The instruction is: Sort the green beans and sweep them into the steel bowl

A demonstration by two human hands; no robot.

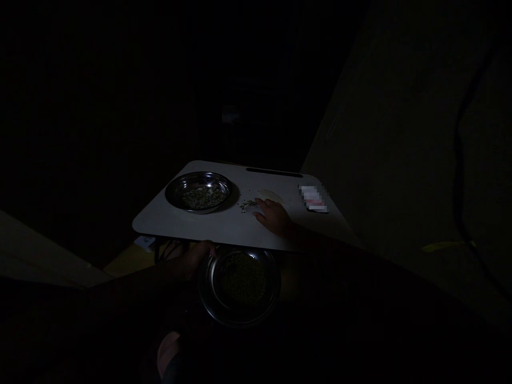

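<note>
Grips bowl rim at 9 o'clock with left hand fingers curled; rests right hand fingers open, flat, beside grains. Likely fault: tipping from one-sided grip.

Two steel bowls, one white table, one loose grain pile, one flat card, two hands.

left hand curled in a grip | right hand flat, palm down
</note>
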